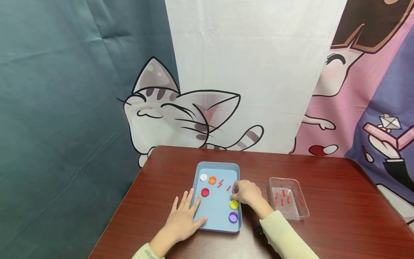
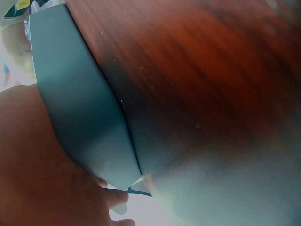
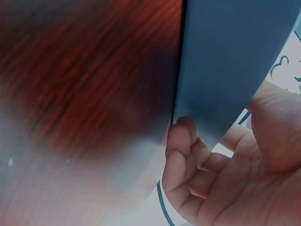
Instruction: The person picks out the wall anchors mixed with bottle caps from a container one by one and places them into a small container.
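A light blue tray (image 1: pixel 217 216) lies on the table, holding a white cap (image 1: pixel 203 177), an orange cap (image 1: pixel 212 180), a red cap (image 1: pixel 205 192), a yellow cap (image 1: pixel 234 205) and a purple cap (image 1: pixel 233 217). Several short red sticks (image 1: pixel 220 185) lie among them. Spread fingers of my left hand (image 1: pixel 182 219) rest along the tray's left rim. My right hand (image 1: pixel 247 192) reaches over the right rim, thumb and forefinger around a small dark cap (image 1: pixel 236 189), mostly hidden by them. Another red stick shows beside the thumb tip. In the right wrist view, the other fingers (image 3: pixel 178 139) curl outside the tray wall.
A clear plastic box (image 1: pixel 292 216) stands right of the tray with several red sticks (image 1: pixel 283 201) inside. The reddish-brown wooden table (image 1: pixel 168 169) runs back to a printed cloth backdrop (image 1: pixel 258 72). A teal cloth (image 1: pixel 64 126) hangs at the left.
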Demonstrator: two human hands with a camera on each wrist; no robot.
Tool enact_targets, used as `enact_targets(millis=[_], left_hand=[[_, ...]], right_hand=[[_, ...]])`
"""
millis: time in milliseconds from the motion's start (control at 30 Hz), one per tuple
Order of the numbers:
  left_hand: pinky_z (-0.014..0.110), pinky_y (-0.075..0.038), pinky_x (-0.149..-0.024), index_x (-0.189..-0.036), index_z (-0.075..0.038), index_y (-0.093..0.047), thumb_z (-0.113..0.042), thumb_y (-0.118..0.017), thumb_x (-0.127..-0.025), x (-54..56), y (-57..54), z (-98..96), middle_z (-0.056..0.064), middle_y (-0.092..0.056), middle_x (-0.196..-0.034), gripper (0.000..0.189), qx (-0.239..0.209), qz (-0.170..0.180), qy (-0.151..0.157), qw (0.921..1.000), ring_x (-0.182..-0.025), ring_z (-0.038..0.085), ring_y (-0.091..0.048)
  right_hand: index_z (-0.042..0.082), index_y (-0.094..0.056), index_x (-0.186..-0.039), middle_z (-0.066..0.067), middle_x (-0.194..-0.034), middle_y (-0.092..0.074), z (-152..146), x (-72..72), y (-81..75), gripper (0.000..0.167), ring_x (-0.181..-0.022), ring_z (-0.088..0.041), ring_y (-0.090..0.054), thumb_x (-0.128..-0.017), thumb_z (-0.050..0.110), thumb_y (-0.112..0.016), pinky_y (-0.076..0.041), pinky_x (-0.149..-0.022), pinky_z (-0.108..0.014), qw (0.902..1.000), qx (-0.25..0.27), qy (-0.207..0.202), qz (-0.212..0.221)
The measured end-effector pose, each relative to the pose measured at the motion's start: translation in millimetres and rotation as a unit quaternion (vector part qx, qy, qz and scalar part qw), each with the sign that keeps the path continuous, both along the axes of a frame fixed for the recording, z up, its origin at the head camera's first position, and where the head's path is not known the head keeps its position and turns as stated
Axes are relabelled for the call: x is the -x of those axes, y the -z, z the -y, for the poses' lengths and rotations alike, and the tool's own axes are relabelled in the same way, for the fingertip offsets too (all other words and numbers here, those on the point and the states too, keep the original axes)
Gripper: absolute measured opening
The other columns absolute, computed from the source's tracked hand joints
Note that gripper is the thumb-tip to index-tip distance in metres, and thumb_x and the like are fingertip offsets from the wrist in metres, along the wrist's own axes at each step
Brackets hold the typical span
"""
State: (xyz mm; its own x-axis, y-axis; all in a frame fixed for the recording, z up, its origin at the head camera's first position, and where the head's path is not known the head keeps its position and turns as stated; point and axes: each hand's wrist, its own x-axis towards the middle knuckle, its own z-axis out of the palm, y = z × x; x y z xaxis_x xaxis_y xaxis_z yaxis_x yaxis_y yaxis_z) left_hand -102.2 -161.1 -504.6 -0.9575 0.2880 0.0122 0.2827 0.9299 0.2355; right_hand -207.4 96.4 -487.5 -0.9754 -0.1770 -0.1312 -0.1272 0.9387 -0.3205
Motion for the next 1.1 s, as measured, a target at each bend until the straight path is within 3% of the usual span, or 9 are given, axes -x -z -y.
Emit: enact_targets(millis=[433, 667, 1100], left_hand=[[0.066, -0.014, -0.119, -0.155, -0.015, -0.043, -0.066, -0.046, -0.098, -0.1, -3.1, -1.3, 0.016, -0.019, -0.168, 0.077, 0.0, 0.012, -0.001, 0.9999, -0.153, 0.04, -0.019], [0.066, -0.014, -0.119, -0.156, -0.016, -0.042, -0.066, -0.046, -0.098, 0.5, -2.7, -1.5, 0.016, -0.018, -0.168, 0.077, 0.001, 0.014, -0.002, 0.9999, -0.154, 0.039, -0.018], [0.066, -0.014, -0.119, -0.156, -0.016, -0.043, -0.066, -0.046, -0.097, 0.8, -1.7, -0.9, 0.016, -0.019, -0.168, 0.077, -0.001, 0.012, -0.006, 0.9999, -0.153, 0.04, -0.018]], right_hand=[[0.023, -0.072, -0.096, -0.001, -0.092, -0.067, -1.7, 3.1, 0.4, 0.031, -0.08, -0.024, -0.059, -0.072, 0.032, -0.089, -0.05, -0.065, -0.044, 0.9998, 0.008, -0.014, 0.01], [0.025, -0.069, -0.09, -0.002, -0.09, -0.066, -1.5, 4.3, -1.0, 0.025, -0.077, -0.025, -0.056, -0.073, 0.021, -0.086, -0.047, -0.064, -0.043, 0.9997, 0.005, -0.019, 0.017], [0.024, -0.066, -0.084, -0.001, -0.085, -0.064, 2.1, 4.2, -3.0, 0.021, -0.075, -0.024, -0.056, -0.075, 0.023, -0.085, -0.047, -0.061, -0.041, 0.9998, -0.003, -0.006, 0.016]])
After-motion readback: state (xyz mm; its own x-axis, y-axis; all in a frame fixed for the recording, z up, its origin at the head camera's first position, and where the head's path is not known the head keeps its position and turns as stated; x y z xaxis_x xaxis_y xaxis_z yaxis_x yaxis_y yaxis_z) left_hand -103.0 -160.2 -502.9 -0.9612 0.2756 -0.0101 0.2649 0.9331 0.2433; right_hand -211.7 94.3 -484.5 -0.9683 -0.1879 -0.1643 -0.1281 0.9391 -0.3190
